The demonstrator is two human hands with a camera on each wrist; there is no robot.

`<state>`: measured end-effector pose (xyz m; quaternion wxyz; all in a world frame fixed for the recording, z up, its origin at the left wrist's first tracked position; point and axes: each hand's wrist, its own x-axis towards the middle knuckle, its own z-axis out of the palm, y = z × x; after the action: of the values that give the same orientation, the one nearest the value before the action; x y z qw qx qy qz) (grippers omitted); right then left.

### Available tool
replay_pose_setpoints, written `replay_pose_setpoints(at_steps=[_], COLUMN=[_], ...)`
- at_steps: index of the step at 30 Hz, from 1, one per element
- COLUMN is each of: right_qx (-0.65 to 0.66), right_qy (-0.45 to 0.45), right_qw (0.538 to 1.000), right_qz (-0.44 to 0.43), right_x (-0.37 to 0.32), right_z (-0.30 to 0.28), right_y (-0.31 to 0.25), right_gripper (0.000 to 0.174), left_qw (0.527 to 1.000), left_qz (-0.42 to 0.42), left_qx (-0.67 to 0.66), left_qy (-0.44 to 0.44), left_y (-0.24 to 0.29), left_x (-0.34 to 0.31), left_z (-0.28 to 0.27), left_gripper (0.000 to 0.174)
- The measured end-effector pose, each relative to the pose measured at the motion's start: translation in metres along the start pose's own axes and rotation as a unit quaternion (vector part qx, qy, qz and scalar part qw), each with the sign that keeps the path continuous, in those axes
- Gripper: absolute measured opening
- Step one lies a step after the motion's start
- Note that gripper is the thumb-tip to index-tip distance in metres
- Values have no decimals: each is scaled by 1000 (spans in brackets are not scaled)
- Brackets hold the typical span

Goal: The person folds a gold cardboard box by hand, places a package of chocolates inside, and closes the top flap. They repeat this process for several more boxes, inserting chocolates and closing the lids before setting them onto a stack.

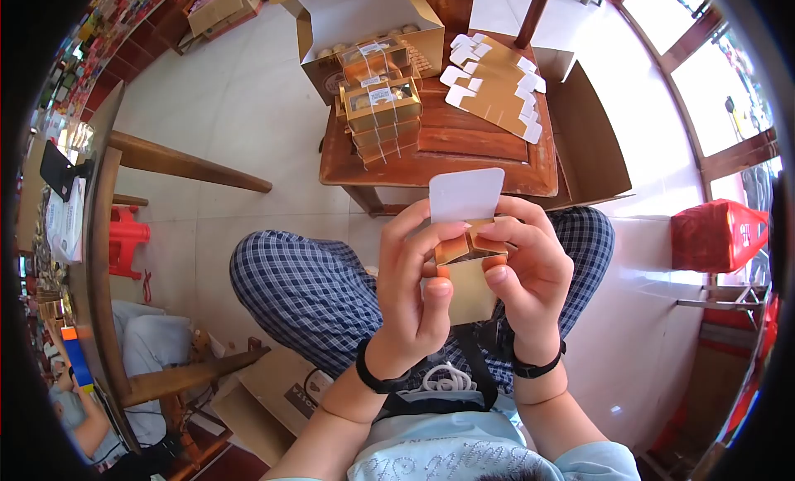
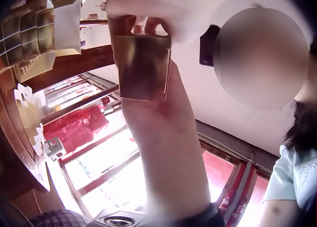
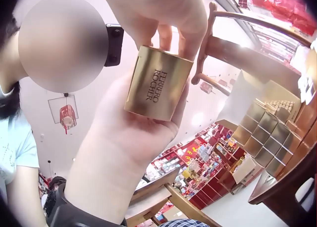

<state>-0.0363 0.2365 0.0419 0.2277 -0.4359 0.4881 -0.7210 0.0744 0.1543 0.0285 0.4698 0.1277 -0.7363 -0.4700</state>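
Both hands hold a small gold box [image 1: 470,292] above the lap in the head view, its white-lined flap [image 1: 466,193] standing up at the far side. The left hand [image 1: 411,286] grips the left side, thumb low and fingertips at the open top. On the other side the right hand [image 1: 534,270] pinches the box edge between thumb and fingers. In the left wrist view a plain gold face [image 2: 143,67] of the box shows; in the right wrist view a gold face [image 3: 157,83] carries dark lettering. The inside of the box is mostly hidden by the fingers.
A wooden chair [image 1: 472,149] ahead bears stacked gold boxes [image 1: 383,101] with clear windows, flat gold box blanks [image 1: 497,79] and an open carton [image 1: 422,33]. Another carton [image 1: 592,133] stands right of the chair. A wooden table [image 1: 106,224] is at the left, a red bag [image 1: 714,236] at the right.
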Motion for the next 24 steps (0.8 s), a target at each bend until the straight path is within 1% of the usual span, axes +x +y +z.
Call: replay_pose_setpoints(at_steps=[3, 5, 6, 8, 9, 11, 12, 14, 16, 18, 19, 20, 21, 22, 23, 24], right_qx=[-9, 14, 14, 97, 97, 94, 26, 21, 18, 68, 69, 52, 36, 7, 7, -46], right_qy=[4, 6, 6, 81, 80, 62, 1, 4, 9, -13, -12, -8, -3, -2, -1, -18], right_qw=[1000, 1000, 1000, 991, 991, 992, 999, 999, 999, 994, 994, 992, 987, 988, 988, 989], right_qz=[3, -2, -1, 47, 47, 57, 23, 31, 39, 84, 82, 117, 154, 155, 154, 136], right_x=[-1, -3, -3, -2, -2, -2, -1, -2, -1, 1, 2, 4, 5, 6, 7, 8], right_z=[0, -1, 2, 9, 9, 6, -1, -3, -6, -13, -14, -14, -14, -13, -14, -15], right_y=[1, 4, 3, -2, -2, -1, 4, 6, 6, 4, 2, 0, -1, -2, -3, -6], right_gripper=[27, 27, 27, 25, 25, 23, 23, 22, 21, 21, 21, 21, 22, 24, 24, 22], left_qw=[999, 996, 996, 986, 986, 990, 990, 996, 997, 997, 996, 994, 994, 993, 989, 989], left_qz=[18, -26, -26, -62, -63, -95, -96, -65, -64, -64, -67, -69, -68, -88, -108, -108], left_qx=[25, -83, -82, -133, -132, -102, -102, -56, -45, -34, -23, -11, -9, -44, -80, -80], left_qy=[-11, 18, 19, 74, 74, 23, 22, 0, -11, -22, -52, -82, -84, -72, -60, -62], left_y=[0, -4, -1, 4, 3, -1, -2, -5, -7, -8, -8, -9, -9, -11, -11, -11], left_x=[1, -3, -3, -3, -4, -5, -5, -3, -3, -4, -3, -3, -2, -2, -2, -1], left_z=[0, 3, 7, 14, 12, 6, 5, 4, 4, 4, 3, 2, 2, 3, 4, 3], left_gripper=[34, 32, 32, 36, 36, 32, 32, 30, 28, 26, 25, 25, 25, 26, 28, 28])
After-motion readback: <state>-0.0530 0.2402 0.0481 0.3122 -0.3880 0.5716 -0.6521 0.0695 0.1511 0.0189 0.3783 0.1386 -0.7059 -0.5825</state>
